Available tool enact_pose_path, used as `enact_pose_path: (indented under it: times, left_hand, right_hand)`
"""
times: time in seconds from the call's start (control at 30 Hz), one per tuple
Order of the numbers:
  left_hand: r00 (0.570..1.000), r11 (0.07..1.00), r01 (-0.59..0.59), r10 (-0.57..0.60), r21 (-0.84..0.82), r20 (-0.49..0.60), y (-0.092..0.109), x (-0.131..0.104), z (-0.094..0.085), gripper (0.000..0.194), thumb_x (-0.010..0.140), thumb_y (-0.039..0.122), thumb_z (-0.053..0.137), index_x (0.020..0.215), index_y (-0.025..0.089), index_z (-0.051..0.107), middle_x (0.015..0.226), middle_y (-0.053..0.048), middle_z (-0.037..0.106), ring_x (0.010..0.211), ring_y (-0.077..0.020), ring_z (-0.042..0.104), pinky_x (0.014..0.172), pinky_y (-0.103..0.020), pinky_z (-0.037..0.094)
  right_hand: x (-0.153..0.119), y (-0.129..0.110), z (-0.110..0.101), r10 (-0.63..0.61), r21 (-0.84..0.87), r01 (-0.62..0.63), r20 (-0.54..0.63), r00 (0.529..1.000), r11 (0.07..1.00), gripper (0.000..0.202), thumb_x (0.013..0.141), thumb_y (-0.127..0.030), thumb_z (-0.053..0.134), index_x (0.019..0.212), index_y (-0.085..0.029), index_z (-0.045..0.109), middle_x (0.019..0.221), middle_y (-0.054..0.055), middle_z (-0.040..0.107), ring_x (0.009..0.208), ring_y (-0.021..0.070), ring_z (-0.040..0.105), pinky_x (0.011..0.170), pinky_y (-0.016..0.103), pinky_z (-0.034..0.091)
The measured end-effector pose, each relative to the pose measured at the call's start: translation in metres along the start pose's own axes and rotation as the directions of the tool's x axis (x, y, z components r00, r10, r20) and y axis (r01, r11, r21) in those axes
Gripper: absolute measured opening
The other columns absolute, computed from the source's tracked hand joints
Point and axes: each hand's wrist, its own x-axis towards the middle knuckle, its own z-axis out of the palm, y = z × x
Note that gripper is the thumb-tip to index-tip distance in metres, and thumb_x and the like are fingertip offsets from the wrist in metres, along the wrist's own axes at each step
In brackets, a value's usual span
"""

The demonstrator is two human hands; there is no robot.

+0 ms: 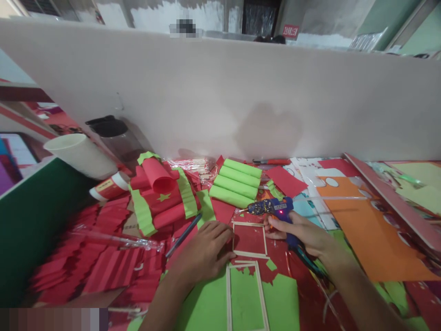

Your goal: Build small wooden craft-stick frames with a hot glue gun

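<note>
My right hand (306,233) is wrapped round the handle of a blue hot glue gun (286,216), whose nozzle points left and whose small red light is lit. Just below the nozzle lies a small rectangular frame of wooden sticks (251,253) on the red surface. The fingers and thumb of my left hand (211,243) close on that frame's left side. My right fingertips are beside its upper right corner. A second, longer stick frame (259,287) rests nearer on a green sheet (282,299) with ragged edges.
Green rolled paper (237,181) and a bundle of sticks (196,166) lie behind. Left are a red-and-green paper piece with a star (163,197), folded red strips (113,269), a pen (184,234) and a white cup (79,154). Orange card (358,230) lies right; a pale panel (206,92) stands behind.
</note>
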Motion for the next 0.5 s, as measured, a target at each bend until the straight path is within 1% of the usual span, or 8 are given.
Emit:
enact_pose_path:
  times: [0.13,0.23,0.3,0.37,0.43,0.5]
  left_hand:
    - [1.000,1.000,0.006,-0.006,0.010,0.007,0.001,0.000,-0.002,0.025,0.093,0.040,0.057,0.110,0.022,0.057,0.113,-0.008,0.061,0.106,-0.0269,0.054,0.095,-0.044,0.043]
    - [0.999,1.000,0.030,-0.030,0.007,-0.011,0.005,0.001,-0.002,0.025,0.093,0.041,0.056,0.108,0.021,0.057,0.111,-0.008,0.060,0.102,-0.0257,0.054,0.090,-0.043,0.045]
    - [0.998,0.998,0.057,-0.056,0.013,-0.019,0.012,0.004,0.001,0.018,0.095,0.035,0.054,0.106,0.021,0.056,0.107,-0.007,0.061,0.098,-0.0241,0.054,0.087,-0.042,0.046]
    - [0.997,0.996,0.079,-0.079,0.033,-0.010,0.021,0.007,0.006,0.014,0.093,0.026,0.054,0.105,0.021,0.056,0.104,-0.006,0.061,0.095,-0.0236,0.054,0.085,-0.041,0.046]
    - [0.997,0.997,0.068,-0.069,0.048,0.017,0.030,0.010,0.013,0.026,0.085,0.024,0.064,0.110,0.021,0.056,0.108,-0.006,0.061,0.099,-0.0256,0.053,0.088,-0.043,0.045]
    - [0.998,0.996,0.068,-0.068,0.053,0.009,0.038,0.012,0.020,0.031,0.084,0.024,0.065,0.114,0.021,0.055,0.111,-0.006,0.060,0.102,-0.0265,0.052,0.091,-0.045,0.045]
  right_hand:
    - [0.001,-0.001,-0.001,0.036,0.017,-0.036,-0.021,0.999,0.999,0.045,0.070,-0.036,0.086,0.105,-0.021,0.062,0.110,0.006,0.071,0.095,0.0228,0.073,0.094,0.034,0.057]
    - [0.001,-0.001,-0.002,0.033,0.010,-0.032,-0.019,0.999,0.999,0.044,0.070,-0.035,0.086,0.105,-0.021,0.063,0.108,0.005,0.072,0.095,0.0220,0.073,0.092,0.031,0.058]
    - [0.002,0.000,-0.002,0.021,0.007,-0.021,-0.016,1.000,1.000,0.043,0.069,-0.034,0.086,0.103,-0.020,0.064,0.103,0.005,0.072,0.094,0.0216,0.073,0.092,0.032,0.058]
    - [0.002,0.001,-0.002,0.019,0.016,-0.019,-0.019,1.000,1.000,0.042,0.068,-0.033,0.087,0.100,-0.019,0.065,0.100,0.004,0.073,0.093,0.0214,0.073,0.093,0.032,0.058]
    - [0.002,0.001,-0.002,0.027,0.030,-0.027,-0.022,0.999,0.999,0.042,0.066,-0.033,0.088,0.098,-0.018,0.065,0.099,0.004,0.073,0.094,0.0217,0.073,0.093,0.033,0.058]
    - [0.002,0.001,-0.002,0.028,0.034,-0.027,-0.023,0.999,0.999,0.043,0.066,-0.034,0.089,0.097,-0.018,0.065,0.099,0.004,0.074,0.095,0.0222,0.073,0.092,0.032,0.058]
